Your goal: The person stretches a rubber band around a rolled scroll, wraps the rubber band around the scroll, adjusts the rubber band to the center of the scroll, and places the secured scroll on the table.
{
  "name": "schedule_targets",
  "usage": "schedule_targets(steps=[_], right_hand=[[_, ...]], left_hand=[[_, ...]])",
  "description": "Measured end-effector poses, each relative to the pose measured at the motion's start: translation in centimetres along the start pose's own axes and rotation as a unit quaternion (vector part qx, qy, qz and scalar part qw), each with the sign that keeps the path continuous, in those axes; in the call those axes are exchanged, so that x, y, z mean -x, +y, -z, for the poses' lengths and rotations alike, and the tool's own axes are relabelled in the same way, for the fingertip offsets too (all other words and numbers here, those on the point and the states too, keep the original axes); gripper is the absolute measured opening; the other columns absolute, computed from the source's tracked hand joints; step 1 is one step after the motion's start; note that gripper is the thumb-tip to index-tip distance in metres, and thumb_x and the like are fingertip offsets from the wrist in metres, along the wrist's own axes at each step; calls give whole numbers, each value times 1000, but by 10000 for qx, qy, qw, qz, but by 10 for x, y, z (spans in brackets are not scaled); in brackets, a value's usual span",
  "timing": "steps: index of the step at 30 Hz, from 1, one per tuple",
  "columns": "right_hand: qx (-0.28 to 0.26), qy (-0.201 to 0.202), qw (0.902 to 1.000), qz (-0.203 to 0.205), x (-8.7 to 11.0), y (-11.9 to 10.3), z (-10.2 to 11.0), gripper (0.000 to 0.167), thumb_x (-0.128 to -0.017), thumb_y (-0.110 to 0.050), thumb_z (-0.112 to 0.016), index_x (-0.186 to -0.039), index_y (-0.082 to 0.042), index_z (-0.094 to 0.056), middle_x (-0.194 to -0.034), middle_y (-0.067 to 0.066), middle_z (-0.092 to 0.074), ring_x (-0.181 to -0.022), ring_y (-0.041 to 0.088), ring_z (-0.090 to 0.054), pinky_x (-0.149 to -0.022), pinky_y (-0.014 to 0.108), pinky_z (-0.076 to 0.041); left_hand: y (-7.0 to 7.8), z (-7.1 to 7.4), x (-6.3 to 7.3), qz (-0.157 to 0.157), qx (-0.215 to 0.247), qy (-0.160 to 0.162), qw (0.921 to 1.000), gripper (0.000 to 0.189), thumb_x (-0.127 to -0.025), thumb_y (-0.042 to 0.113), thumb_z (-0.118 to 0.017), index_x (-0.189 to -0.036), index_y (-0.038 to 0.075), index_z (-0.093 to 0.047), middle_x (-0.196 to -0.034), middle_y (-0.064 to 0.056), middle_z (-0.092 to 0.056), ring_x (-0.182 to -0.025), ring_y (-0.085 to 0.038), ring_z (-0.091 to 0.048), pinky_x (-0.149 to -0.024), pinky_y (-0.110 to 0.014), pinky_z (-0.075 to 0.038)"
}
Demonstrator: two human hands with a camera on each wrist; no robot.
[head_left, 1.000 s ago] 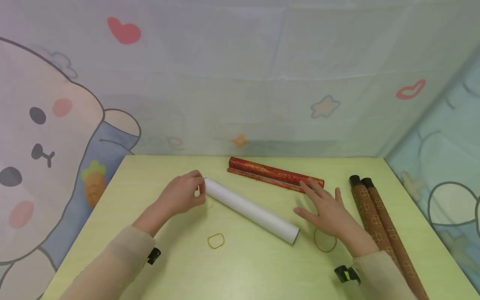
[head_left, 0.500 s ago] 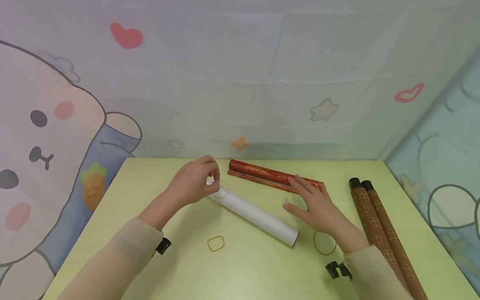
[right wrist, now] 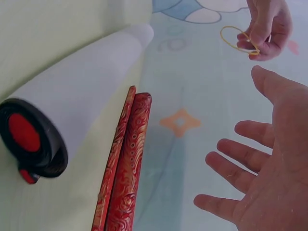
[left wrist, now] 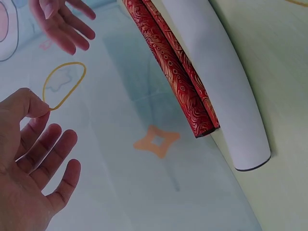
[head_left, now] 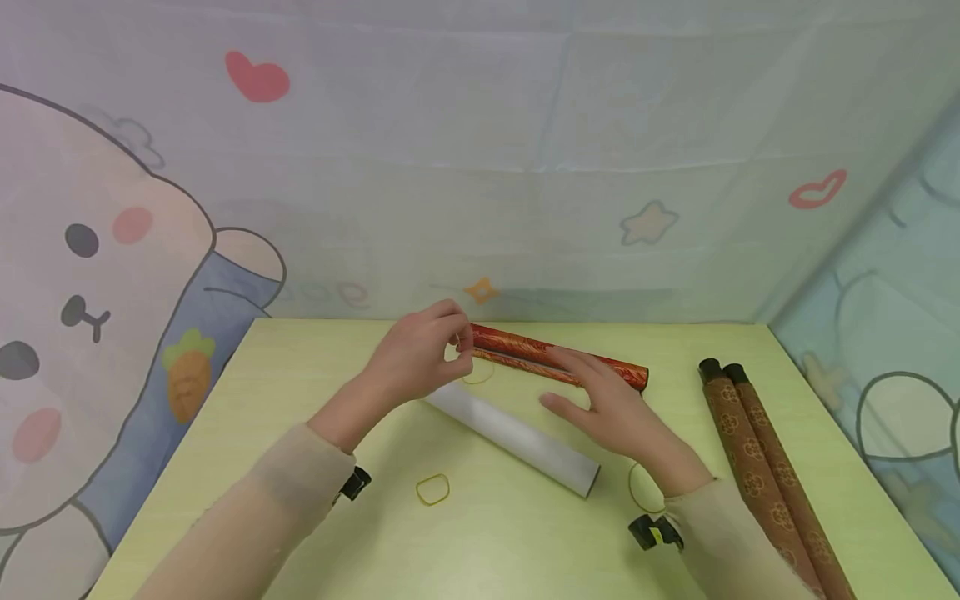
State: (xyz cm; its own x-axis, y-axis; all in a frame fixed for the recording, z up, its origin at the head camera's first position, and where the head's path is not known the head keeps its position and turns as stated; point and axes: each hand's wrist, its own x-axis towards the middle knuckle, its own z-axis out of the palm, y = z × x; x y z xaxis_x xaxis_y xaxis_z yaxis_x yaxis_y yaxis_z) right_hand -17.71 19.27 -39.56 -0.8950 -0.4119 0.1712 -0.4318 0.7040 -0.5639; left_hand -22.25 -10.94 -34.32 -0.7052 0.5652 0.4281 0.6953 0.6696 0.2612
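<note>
My left hand (head_left: 420,357) pinches a yellow rubber band (left wrist: 71,63) between thumb and forefinger, so the loop hangs out from the fingertips. It hovers over the far left end of a white paper roll (head_left: 517,437). My right hand (head_left: 609,412) is held in the air with fingers spread and holds nothing, near a red and gold patterned roll (head_left: 581,358). The right wrist view shows the white roll's near end, dark-rimmed with red inside. Both rolls lie on the table, and the left hand covers part of each in the head view.
Two brown flower-patterned rolls (head_left: 750,450) with black ends lie side by side at the right. One rubber band (head_left: 417,490) lies on the table (head_left: 480,542) before the white roll; another (head_left: 631,485) is partly hidden by the right arm. A printed cloth (head_left: 450,167) hangs behind.
My left hand has lifted the rubber band from beside the white roll's left end and moved right with it. The right hand has shifted left, towards the left hand.
</note>
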Motion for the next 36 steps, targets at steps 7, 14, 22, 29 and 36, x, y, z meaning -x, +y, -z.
schedule_targets(steps=[7, 14, 22, 29, 36], right_hand=[[-329, 70, 9992, 221, -12, -11, -3, 66, -105, -49, -67, -162, -20, -48, -163, 4, -50, -151, 33, -45, -118, 61, -41], [-724, 215, 9959, 495, -20, -20, -8, 59, -106, -38, -70, -157, -13, -54, -156, 5, -57, -142, 31, -56, -113, 59, -47], [-1054, 368, 9916, 651, -25, -25, -13, 47, -106, -32, -70, -148, -13, -62, -146, 5, -66, -132, 31, -65, -110, 56, -51], [-1264, 617, 9876, 697, -26, -30, -15, 33, -105, -25, -72, -135, -12, -69, -131, 3, -72, -124, 25, -68, -106, 56, -53], [-1308, 794, 9856, 718, -27, -33, -19, 23, -104, -20, -73, -124, -9, -72, -116, 1, -75, -114, 22, -70, -101, 49, -57]], left_hand=[[6, -3, -4, 10, 201, 138, 9997, 12, -89, 7, -72, -85, 16, -65, -100, 1, -62, -83, -15, -64, -72, -33, -54], [11, -8, -4, -25, 320, 199, 9993, 11, -89, 7, -73, -86, 15, -66, -103, -1, -64, -87, -19, -69, -74, -34, -57], [17, -12, -3, -145, 376, 325, 9987, 11, -89, 8, -74, -87, 15, -66, -105, -1, -65, -85, -21, -69, -70, -35, -56], [20, -14, -3, -234, 609, 516, 9965, 11, -88, 6, -73, -87, 15, -66, -104, 0, -66, -88, -19, -71, -73, -34, -57], [21, -19, -2, -301, 808, 600, 9945, 11, -88, 5, -72, -88, 14, -66, -101, 1, -65, -88, -16, -70, -77, -32, -58]])
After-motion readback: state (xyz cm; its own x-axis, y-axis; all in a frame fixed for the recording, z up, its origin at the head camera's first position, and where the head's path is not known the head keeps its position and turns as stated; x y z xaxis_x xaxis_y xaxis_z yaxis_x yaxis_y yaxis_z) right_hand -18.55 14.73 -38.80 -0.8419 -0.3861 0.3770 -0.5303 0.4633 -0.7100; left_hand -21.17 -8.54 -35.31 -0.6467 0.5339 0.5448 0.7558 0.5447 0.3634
